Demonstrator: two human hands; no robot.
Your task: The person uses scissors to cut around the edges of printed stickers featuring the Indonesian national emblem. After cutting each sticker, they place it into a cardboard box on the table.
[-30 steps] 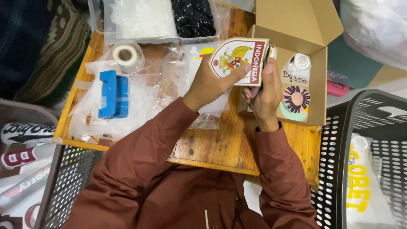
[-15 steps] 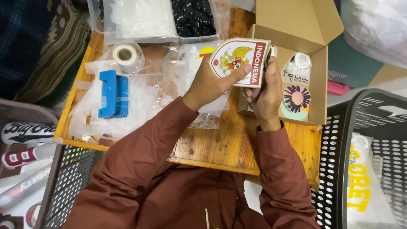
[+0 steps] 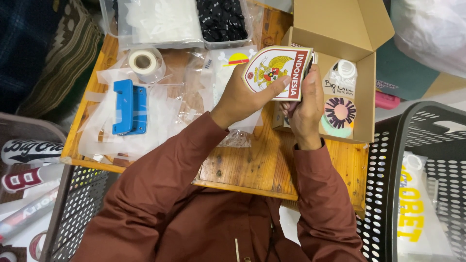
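Shield-shaped sticker point(image 3: 274, 73), white w/ red border, gold bird emblem in center, small round logo at left. Held flat, face up, tilted slightly, above wooden table edge, just beside open cardboard box; pinched on both sides by fingers.

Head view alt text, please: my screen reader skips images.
Both hands, left hand and right hand, hold a shield-shaped sticker with a gold bird emblem over a wooden table. An open cardboard box sits right; a blue hole punch and tape roll left.
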